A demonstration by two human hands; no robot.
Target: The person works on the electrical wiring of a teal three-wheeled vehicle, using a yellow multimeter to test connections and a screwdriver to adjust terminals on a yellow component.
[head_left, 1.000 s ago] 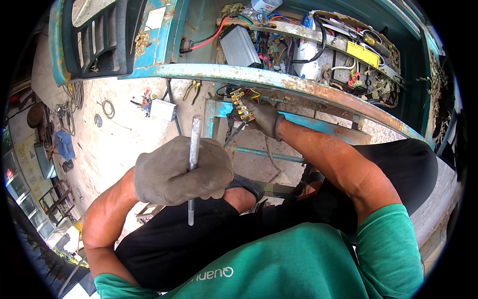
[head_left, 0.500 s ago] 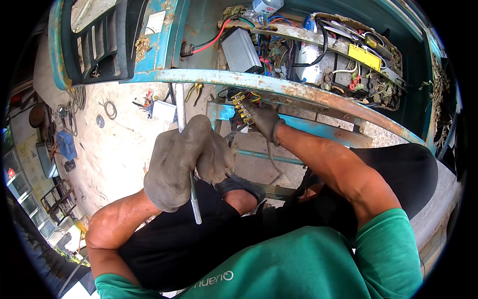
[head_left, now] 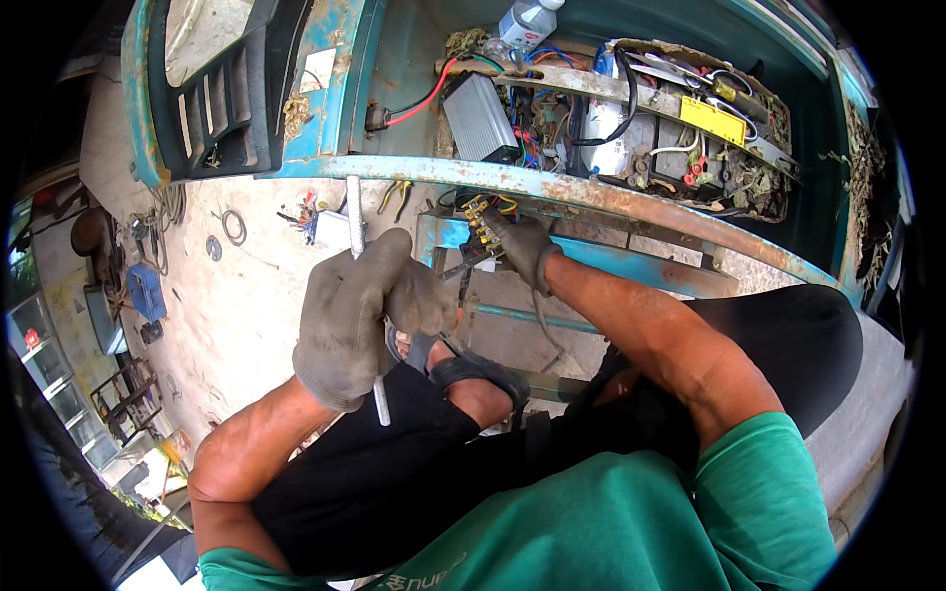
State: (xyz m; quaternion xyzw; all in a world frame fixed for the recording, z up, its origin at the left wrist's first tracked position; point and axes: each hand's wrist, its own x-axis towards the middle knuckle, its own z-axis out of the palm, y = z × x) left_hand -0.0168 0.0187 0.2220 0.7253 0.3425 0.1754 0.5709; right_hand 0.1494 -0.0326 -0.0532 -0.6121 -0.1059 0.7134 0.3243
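Observation:
My gloved left hand [head_left: 365, 315] is closed around a silver metal rod [head_left: 356, 219]. The rod's thicker end points up toward the rusty blue frame bar, and its lower end comes out below my palm, over my knee. Just under the same bar, my gloved right hand [head_left: 522, 246] grips a terminal block [head_left: 481, 225] with brass-yellow contacts. Yellow, red and dark wires come off the block. My right fingertips are partly hidden behind it. A dark strip or tool, its kind unclear, runs down-left from the block toward my left hand.
Above the bar, an open teal compartment holds a finned silver box [head_left: 480, 118], tangled wires, a yellow strip [head_left: 712, 119] and a plastic bottle [head_left: 528, 24]. Yellow-handled pliers [head_left: 395, 200] lie on the floor behind the rod. A blue box [head_left: 146, 290] stands far left.
The view has shifted slightly. My left hand and the rod have moved a little, and the rod's lower end sits higher. My right hand keeps its hold on the terminal block.

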